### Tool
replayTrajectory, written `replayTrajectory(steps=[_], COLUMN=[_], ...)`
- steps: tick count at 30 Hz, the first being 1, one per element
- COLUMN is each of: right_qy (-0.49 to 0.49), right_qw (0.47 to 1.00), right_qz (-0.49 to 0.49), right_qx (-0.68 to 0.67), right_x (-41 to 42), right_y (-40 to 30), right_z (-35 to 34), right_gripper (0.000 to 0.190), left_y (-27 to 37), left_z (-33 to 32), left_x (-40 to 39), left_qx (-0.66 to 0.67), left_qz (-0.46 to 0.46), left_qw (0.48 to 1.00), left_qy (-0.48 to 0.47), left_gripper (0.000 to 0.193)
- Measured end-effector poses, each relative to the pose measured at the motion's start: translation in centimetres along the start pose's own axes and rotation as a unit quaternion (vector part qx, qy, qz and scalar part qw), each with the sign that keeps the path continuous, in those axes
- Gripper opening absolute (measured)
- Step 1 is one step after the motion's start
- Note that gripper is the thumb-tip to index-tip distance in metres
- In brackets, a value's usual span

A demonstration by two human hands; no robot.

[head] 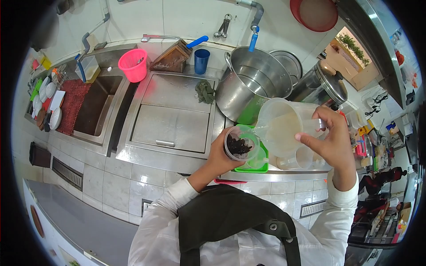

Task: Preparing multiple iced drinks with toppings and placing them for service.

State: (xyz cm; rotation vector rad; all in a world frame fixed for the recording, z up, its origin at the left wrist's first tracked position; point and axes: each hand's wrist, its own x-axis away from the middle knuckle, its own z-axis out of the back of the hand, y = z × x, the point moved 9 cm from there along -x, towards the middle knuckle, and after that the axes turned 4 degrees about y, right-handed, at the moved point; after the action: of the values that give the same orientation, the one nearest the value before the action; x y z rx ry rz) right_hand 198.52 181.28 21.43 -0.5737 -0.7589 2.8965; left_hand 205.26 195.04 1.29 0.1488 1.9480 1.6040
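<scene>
My left hand (218, 154) is wrapped around a clear plastic cup (255, 146) with dark jelly-like pieces (238, 145) inside. In my right hand (327, 141) is the handle of a large translucent plastic pitcher (278, 106), tilted towards the cup. Cloudy, pale liquid (283, 131) lies along the pitcher's lower side. Its spout meets the cup's rim, where liquid seems to run in. Below the cup, a bright green tray (264, 169) holds a clear vessel (258, 161), partly hidden. A clear plastic jug (303, 158) stands right of the tray, under the pitcher.
A big steel stockpot (229, 96) stands behind the pitcher, below a blue tap (253, 41). Left of it are a crumpled green cloth (205, 91), blue cup (201, 61), wooden knife block (169, 60), pink basket (133, 66) and sink (98, 109). People (382, 183) are far right.
</scene>
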Motion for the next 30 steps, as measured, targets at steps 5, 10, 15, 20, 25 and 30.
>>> replayTrajectory(steps=[5, 10, 15, 20, 25, 30], right_qy=[0.001, -0.005, 0.009, 0.005, 0.009, -0.023], right_qw=[1.000, 1.000, 1.000, 1.000, 1.000, 0.998], right_qz=[0.004, 0.003, 0.002, 0.005, 0.008, -0.008], right_qx=[0.006, 0.023, 0.005, 0.022, 0.027, 0.057], right_x=[-0.1, -0.2, -0.2, -0.4, -0.5, -0.5], right_y=[-0.1, -0.1, -0.5, -0.8, -1.0, -0.4], right_z=[0.0, 0.1, 0.1, 0.2, 0.3, 0.2], right_gripper=[0.037, 0.037, 0.037, 0.037, 0.037, 0.040], left_y=[-0.7, -0.7, -1.2, -1.2, -1.4, -0.9], left_z=[-0.1, -0.2, -0.3, -0.3, -0.5, -0.5], left_x=[-0.1, -0.1, -0.2, -0.4, -0.5, -0.7], left_qx=[-0.004, 0.002, 0.002, 0.004, 0.007, -0.006], left_qz=[0.001, 0.006, 0.009, 0.011, 0.019, 0.005], left_qw=[1.000, 1.000, 1.000, 1.000, 1.000, 1.000], left_qy=[-0.006, -0.004, -0.001, 0.000, 0.001, 0.005], left_gripper=[0.078, 0.075, 0.077, 0.076, 0.076, 0.074])
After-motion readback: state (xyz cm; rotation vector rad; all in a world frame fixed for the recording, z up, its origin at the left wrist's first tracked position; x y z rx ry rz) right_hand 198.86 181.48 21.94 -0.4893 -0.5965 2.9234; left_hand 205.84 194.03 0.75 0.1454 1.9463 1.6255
